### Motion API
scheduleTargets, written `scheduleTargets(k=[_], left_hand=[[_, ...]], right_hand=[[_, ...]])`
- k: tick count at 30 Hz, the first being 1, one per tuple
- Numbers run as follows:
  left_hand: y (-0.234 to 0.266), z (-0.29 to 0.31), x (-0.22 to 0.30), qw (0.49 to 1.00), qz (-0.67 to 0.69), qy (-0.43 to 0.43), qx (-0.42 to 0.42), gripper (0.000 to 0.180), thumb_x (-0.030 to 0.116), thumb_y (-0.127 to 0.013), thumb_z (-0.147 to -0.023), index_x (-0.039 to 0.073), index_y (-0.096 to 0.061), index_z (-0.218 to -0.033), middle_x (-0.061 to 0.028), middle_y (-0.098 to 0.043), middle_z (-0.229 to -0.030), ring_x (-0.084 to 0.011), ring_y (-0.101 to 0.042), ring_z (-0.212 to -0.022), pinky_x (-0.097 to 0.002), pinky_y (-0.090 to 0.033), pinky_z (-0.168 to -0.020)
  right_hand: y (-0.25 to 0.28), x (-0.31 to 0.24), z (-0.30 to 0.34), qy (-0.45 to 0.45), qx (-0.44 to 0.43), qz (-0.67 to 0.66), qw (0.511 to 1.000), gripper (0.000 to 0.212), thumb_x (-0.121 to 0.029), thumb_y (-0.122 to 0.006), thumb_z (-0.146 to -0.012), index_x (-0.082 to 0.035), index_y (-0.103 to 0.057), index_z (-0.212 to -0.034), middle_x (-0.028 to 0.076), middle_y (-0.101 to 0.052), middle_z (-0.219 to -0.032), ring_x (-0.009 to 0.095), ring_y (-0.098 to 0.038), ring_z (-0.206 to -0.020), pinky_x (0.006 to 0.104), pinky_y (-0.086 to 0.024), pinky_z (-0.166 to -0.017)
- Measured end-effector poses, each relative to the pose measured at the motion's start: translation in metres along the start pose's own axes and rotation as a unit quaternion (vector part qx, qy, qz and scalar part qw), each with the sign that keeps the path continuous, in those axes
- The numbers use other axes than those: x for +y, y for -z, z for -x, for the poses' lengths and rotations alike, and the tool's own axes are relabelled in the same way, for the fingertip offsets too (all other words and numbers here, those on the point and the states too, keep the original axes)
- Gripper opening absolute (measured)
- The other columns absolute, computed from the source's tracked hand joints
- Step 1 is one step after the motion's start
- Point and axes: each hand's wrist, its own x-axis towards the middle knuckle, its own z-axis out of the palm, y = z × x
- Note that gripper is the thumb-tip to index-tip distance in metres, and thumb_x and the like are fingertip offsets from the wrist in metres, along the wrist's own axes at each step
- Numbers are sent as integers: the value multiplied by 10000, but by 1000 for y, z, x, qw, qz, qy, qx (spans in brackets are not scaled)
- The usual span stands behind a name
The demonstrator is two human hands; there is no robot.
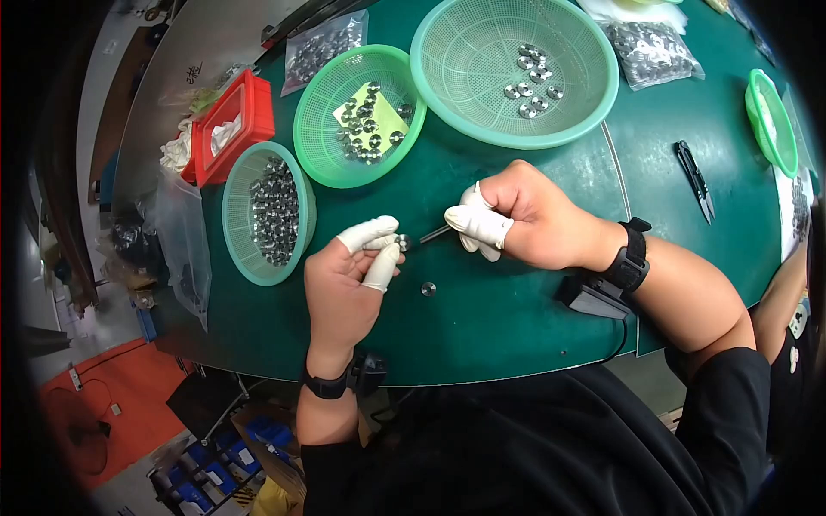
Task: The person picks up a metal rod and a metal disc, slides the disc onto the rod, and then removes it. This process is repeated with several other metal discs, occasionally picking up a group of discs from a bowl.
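My left hand (351,267), with white finger cots on thumb and fingers, pinches a small round metal part (403,242) between its fingertips. My right hand (516,219), also in finger cots, is closed round a thin metal rod (435,233). The rod's tip points left, at or just beside the part; whether they touch I cannot tell. A second round metal part (428,290) with a centre hole lies on the green table just below the rod. Most of the rod's other end is hidden in my right hand.
Left, a basket (226,225) holds many metal parts. Farther back are a green basket (301,142) with parts on yellow paper and a large basket (422,60) with several parts. A red box (262,107) stands far left; black snips (693,181) lie right. A black device (594,297) sits under my right wrist.
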Motion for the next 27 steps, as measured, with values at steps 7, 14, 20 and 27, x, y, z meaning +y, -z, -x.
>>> scheduleTargets(k=[7,14,20,27], left_hand=[[-13,0,17,989,128,-7,72,363,-107,-642,-868,-84,-575,-1223,-138,-678,-1019,-151,-681,-871,-248,-568,-723],[-26,1,14,991,29,-69,113,356,-97,-665,-850,-55,-613,-1199,-121,-704,-970,-130,-687,-845,-255,-568,-715],[-36,4,19,946,-200,-197,159,362,-77,-700,-823,-25,-645,-1177,-127,-713,-908,-145,-701,-761,-269,-574,-701],[-42,10,19,948,-190,-196,164,366,-49,-730,-816,-15,-648,-1172,-109,-688,-858,-163,-690,-744,-269,-560,-620]], right_hand=[[-6,1,0,54,23,72,996,244,-131,-645,-954,11,-659,-756,35,-630,-621,66,-526,-540,250,-399,-484],[-4,9,1,73,30,129,989,228,-132,-662,-941,27,-675,-778,48,-634,-628,84,-553,-549,261,-430,-495],[-7,5,1,82,49,157,983,206,-124,-677,-928,37,-684,-799,65,-632,-628,111,-573,-550,273,-454,-508],[-7,6,0,133,53,206,968,207,-132,-675,-934,28,-691,-804,62,-628,-617,113,-573,-536,278,-434,-486]])
